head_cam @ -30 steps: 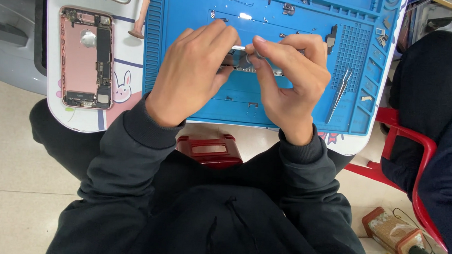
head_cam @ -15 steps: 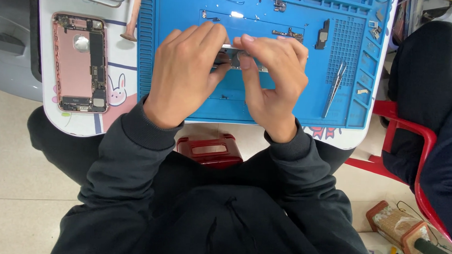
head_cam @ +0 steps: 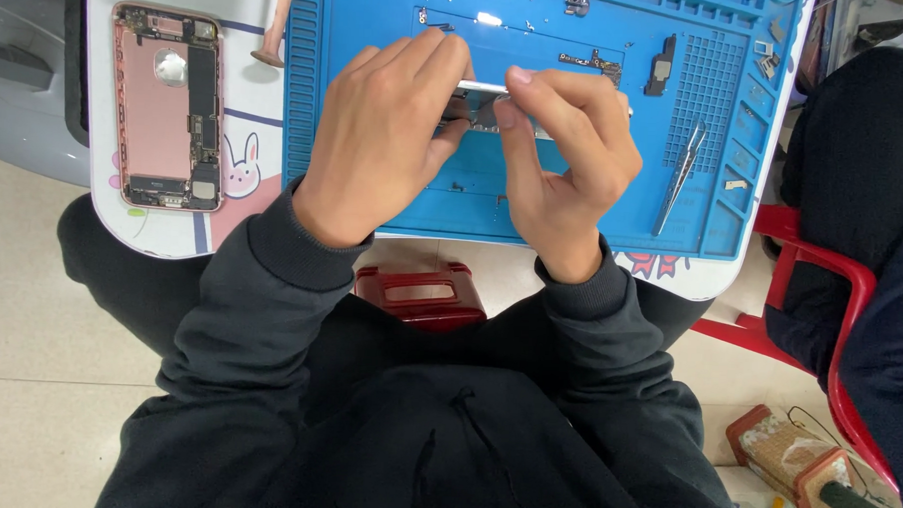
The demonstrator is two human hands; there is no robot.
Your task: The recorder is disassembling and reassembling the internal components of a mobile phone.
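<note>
A small, thin metal phone part [head_cam: 482, 103] is sitting in the upper middle of the frame, above the blue work mat [head_cam: 380, 21]. It is showing as a narrow silvery strip running roughly level left to right, with a darker section of fine components just below its bright upper edge. Fingers are covering most of it on both sides, so its full outline is not showing. The left hand [head_cam: 380, 141] is gripping its left end; the right hand [head_cam: 565, 158] is pinching its right end from above.
</note>
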